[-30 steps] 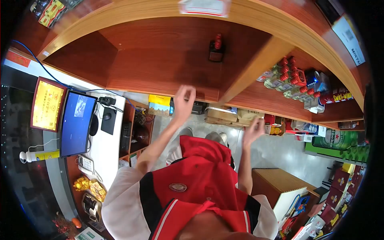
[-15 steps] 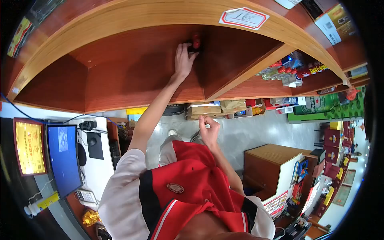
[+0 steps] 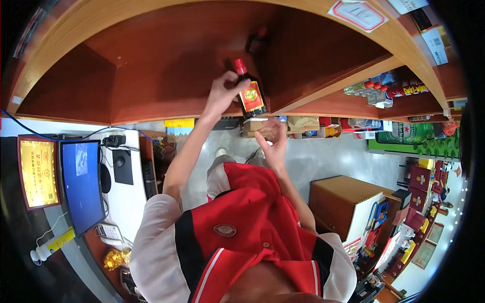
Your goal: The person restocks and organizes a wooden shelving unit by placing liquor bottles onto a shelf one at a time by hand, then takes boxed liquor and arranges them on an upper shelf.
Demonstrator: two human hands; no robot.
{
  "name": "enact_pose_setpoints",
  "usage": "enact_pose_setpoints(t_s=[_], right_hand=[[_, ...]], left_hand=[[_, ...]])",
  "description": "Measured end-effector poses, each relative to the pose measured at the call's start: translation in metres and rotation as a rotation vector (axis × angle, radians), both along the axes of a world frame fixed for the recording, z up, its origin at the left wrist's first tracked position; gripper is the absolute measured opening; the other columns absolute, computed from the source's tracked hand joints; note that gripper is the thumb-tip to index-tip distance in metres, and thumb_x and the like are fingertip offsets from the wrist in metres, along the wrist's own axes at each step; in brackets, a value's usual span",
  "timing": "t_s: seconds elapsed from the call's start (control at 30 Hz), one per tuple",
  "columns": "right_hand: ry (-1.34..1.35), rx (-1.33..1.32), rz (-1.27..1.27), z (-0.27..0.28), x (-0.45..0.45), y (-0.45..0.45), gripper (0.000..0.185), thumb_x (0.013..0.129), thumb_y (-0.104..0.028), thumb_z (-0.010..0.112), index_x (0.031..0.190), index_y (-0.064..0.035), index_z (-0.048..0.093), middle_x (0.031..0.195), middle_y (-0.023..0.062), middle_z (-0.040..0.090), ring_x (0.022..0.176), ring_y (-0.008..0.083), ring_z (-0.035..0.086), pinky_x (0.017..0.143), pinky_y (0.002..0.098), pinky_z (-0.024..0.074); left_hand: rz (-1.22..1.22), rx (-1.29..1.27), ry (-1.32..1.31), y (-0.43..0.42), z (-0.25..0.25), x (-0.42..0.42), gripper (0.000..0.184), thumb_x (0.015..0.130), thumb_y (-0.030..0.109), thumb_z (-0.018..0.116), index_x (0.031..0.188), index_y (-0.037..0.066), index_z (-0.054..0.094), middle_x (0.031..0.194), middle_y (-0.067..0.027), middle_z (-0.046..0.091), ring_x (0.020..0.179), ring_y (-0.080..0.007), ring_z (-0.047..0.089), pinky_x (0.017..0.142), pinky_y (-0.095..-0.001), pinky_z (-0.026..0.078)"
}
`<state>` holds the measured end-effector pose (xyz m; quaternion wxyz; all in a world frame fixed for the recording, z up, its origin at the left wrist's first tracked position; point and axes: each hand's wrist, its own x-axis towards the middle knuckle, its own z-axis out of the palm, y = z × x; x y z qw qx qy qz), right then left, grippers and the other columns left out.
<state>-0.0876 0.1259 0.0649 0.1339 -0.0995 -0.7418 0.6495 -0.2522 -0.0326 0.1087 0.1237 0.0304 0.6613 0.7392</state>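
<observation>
My left hand (image 3: 222, 96) grips a small dark bottle (image 3: 251, 96) with a red cap and a red-and-yellow label, thumb across its front. The bottle is tilted and sits in front of the shelf compartment (image 3: 166, 60). Just below its base is my right hand (image 3: 273, 140), thumb and fingers apart, holding nothing. Deep in the compartment, near the divider, stands another dark bottle (image 3: 257, 41) with a red cap, partly in shadow.
Right of the divider are red-capped bottles (image 3: 371, 87) and cans. A price label (image 3: 358, 14) is on the shelf edge. Boxes (image 3: 303, 122) lie below. A monitor (image 3: 83, 184) stands at left, a wooden cabinet (image 3: 338, 202) at right.
My left hand reached into the compartment, took hold of a bottle and drew it outward, towards me. My right hand moved left, then rose slightly towards the bottle, and its fingers opened.
</observation>
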Motion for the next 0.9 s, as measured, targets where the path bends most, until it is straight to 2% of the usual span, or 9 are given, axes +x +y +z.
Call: enact_pose_setpoints(t_s=[0.03,0.13,0.2,0.3,0.43,0.5,0.57,0.67,0.9], right_hand=[[-0.037,-0.036,0.043,0.003,0.003,0.001,0.066,0.083,-0.011,0.089,0.135,-0.0010,0.049,0.130,0.0109,0.062,0.102,0.0142,0.067,0.074,0.0268,0.0582],[0.008,0.008,0.117,0.009,0.018,0.004,0.081,0.077,-0.017,0.094,0.141,-0.0019,0.047,0.131,0.0104,0.061,0.110,0.0173,0.065,0.081,0.0324,0.0588],[-0.070,0.199,0.144,0.005,0.038,0.014,0.096,0.069,-0.030,0.099,0.143,-0.0029,0.047,0.132,0.0127,0.061,0.114,0.0251,0.064,0.091,0.0415,0.0567],[-0.058,0.408,0.139,-0.007,0.066,0.031,0.097,0.067,-0.037,0.099,0.142,-0.0038,0.048,0.131,0.0178,0.061,0.113,0.0331,0.066,0.089,0.0410,0.0572],[-0.020,0.402,0.027,-0.018,0.091,0.062,0.093,0.068,-0.030,0.098,0.142,-0.0040,0.049,0.125,0.0178,0.062,0.107,0.0349,0.068,0.087,0.0432,0.0584],[0.024,0.581,-0.074,-0.009,0.088,0.082,0.089,0.069,-0.024,0.095,0.142,-0.0038,0.049,0.122,0.0184,0.062,0.104,0.0359,0.069,0.086,0.0449,0.0588],[-0.028,0.560,-0.143,0.000,0.080,0.096,0.087,0.069,-0.022,0.094,0.142,-0.0036,0.050,0.120,0.0184,0.062,0.102,0.0364,0.068,0.085,0.0452,0.0585],[-0.022,0.557,-0.253,0.001,0.054,0.124,0.084,0.071,-0.018,0.090,0.143,-0.0025,0.050,0.115,0.0181,0.062,0.103,0.0369,0.067,0.086,0.0454,0.0563],[0.099,0.431,-0.296,-0.024,-0.028,0.181,0.079,0.072,-0.009,0.086,0.142,-0.0019,0.051,0.123,0.0200,0.062,0.113,0.0393,0.063,0.094,0.0477,0.0534]], left_hand=[[-0.019,-0.010,0.011,-0.006,-0.010,0.014,0.030,0.092,0.032,0.082,0.093,0.008,0.065,0.079,0.0060,0.056,0.074,-0.0019,0.054,0.058,-0.0230,0.043],[-0.008,0.050,-0.069,-0.005,-0.011,0.072,0.031,0.092,0.029,0.082,0.090,0.007,0.060,0.077,0.0082,0.046,0.068,-0.0007,0.039,0.056,-0.0242,0.029],[-0.005,-0.099,0.107,0.000,-0.033,0.108,0.033,0.090,0.026,0.082,0.089,0.004,0.057,0.081,0.0040,0.047,0.071,-0.0055,0.039,0.059,-0.0254,0.031],[-0.070,-0.084,-0.020,0.024,-0.033,0.156,0.030,0.087,0.023,0.085,0.096,0.002,0.064,0.086,-0.0025,0.060,0.081,-0.0111,0.058,0.068,-0.0281,0.047],[-0.186,-0.249,0.152,0.068,-0.021,0.170,0.036,0.086,0.020,0.086,0.107,-0.001,0.066,0.104,-0.0119,0.066,0.086,-0.0248,0.069,0.072,-0.0362,0.056],[-0.210,-0.252,0.243,0.096,-0.020,0.169,0.034,0.085,0.018,0.086,0.106,0.000,0.066,0.102,-0.0122,0.064,0.088,-0.0274,0.068,0.076,-0.0382,0.057],[-0.214,-0.315,0.372,0.123,-0.016,0.159,0.033,0.085,0.017,0.086,0.105,0.000,0.065,0.098,-0.0132,0.061,0.089,-0.0296,0.066,0.077,-0.0396,0.056],[-0.192,-0.340,0.413,0.164,-0.016,0.138,0.036,0.085,0.013,0.086,0.109,-0.004,0.065,0.108,-0.0130,0.060,0.095,-0.0256,0.069,0.080,-0.0363,0.059],[0.004,-0.338,0.517,0.238,-0.028,0.087,0.041,0.088,0.009,0.081,0.122,-0.003,0.064,0.115,-0.0155,0.062,0.108,-0.0292,0.068,0.088,-0.0385,0.057]])
